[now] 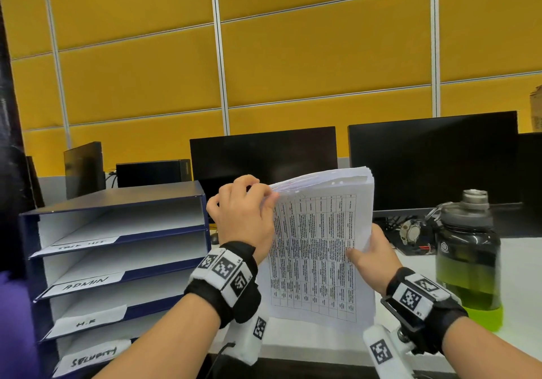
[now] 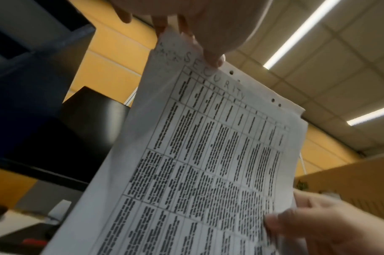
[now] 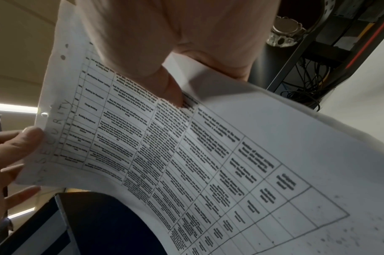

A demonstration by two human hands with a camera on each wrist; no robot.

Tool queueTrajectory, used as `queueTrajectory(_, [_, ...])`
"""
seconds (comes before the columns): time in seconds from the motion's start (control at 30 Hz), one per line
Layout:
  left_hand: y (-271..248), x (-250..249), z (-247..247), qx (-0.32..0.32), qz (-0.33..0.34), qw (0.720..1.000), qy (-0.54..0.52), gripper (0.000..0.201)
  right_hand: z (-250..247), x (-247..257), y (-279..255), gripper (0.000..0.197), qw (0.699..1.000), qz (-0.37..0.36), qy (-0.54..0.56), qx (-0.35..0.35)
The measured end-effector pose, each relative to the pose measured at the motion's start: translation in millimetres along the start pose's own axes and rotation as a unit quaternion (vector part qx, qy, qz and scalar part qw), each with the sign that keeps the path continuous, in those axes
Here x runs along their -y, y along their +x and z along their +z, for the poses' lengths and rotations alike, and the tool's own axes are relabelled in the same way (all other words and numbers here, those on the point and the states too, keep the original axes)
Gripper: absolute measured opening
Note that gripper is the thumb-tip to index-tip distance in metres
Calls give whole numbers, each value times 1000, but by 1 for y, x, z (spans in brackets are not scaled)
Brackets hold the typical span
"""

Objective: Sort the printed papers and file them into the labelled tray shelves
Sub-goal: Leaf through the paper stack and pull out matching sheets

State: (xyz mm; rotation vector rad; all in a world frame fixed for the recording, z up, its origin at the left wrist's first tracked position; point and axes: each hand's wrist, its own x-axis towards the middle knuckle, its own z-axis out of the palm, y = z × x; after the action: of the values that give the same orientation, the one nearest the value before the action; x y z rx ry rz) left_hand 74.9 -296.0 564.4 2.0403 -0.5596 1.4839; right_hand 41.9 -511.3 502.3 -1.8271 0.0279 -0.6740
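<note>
I hold a thick stack of printed papers [image 1: 319,249] upright over the desk edge. Its front sheet [image 2: 208,155] carries a table and the handwritten word SECURITY along its top margin. My left hand [image 1: 243,211] pinches the top left corner of that front sheet [image 3: 143,138]. My right hand [image 1: 372,255] grips the stack's right edge, thumb pressed on the front. The blue tray shelves [image 1: 117,249] stand to the left, with white labels; ADMIN [image 1: 88,283] and SECURITY [image 1: 93,355] are readable, the latter on the lowest shelf.
Two dark monitors [image 1: 431,161] stand behind the papers. A large bottle with green liquid [image 1: 466,261] sits at the right on the white desk [image 1: 519,276]. A wristwatch [image 1: 409,230] and cables lie under the right monitor. Yellow wall panels rise behind.
</note>
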Motion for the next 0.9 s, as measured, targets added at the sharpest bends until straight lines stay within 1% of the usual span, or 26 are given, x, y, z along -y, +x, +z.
queueTrajectory(0.13, [10, 7, 2, 68, -112, 990, -55, 16, -1, 2, -2, 45, 1000, -9, -15, 5])
queueTrajectory(0.2, [14, 7, 1, 98, -152, 980, -85, 14, -2, 2, -2, 44, 1000, -10, -22, 5])
queueTrajectory(0.3, [19, 7, -1, 135, -153, 975, -89, 12, -3, 2, -3, 45, 1000, -1, -23, 9])
queueTrajectory(0.33, [21, 8, -2, 142, -145, 975, -95, 17, -3, 1, -4, 46, 1000, 1, -22, 10])
queueTrajectory(0.37, [22, 10, -2, 151, -136, 973, -113, 28, -3, 2, -5, 47, 1000, 2, -22, 9])
queueTrajectory(0.4, [22, 13, -2, 164, -128, 967, -147, 48, -4, 2, -5, 47, 1000, 1, -21, 8])
queueTrajectory(0.47, [18, 16, -4, 198, -149, 943, -221, 92, -5, 4, -6, 47, 1000, 1, -18, 11])
queueTrajectory(0.5, [14, 16, -5, 208, -162, 937, -229, 105, -7, 5, -6, 47, 1000, 1, -21, 14])
queueTrajectory(0.53, [12, 16, -6, 206, -161, 941, -213, 110, -8, 7, -6, 47, 999, -1, -28, 17])
queueTrajectory(0.57, [11, 16, -8, 197, -145, 953, -177, 110, -9, 9, -5, 46, 999, -5, -39, 18])
queueTrajectory(0.63, [14, 8, -13, 174, -68, 978, -95, 101, -12, 16, -1, 45, 997, -15, -70, 21])
queueTrajectory(0.7, [21, -6, -16, 177, 16, 984, -27, 99, -11, 27, 4, 44, 993, -36, -106, 29])
queueTrajectory(0.73, [25, -15, -17, 194, 36, 980, 4, 101, -11, 34, 5, 42, 990, -53, -130, 35])
queueTrajectory(0.77, [29, -22, -16, 218, 33, 975, 21, 101, -9, 42, 7, 40, 983, -77, -161, 43])
queueTrajectory(0.8, [33, -26, -16, 237, 5, 971, 12, 98, -7, 50, 7, 39, 974, -101, -194, 57])
queueTrajectory(0.83, [38, -27, -16, 242, -44, 969, -24, 89, -5, 57, 7, 37, 964, -123, -224, 74])
queueTrajectory(0.9, [43, -19, -18, 231, -143, 955, -117, 56, -4, 67, 7, 34, 948, -149, -263, 103])
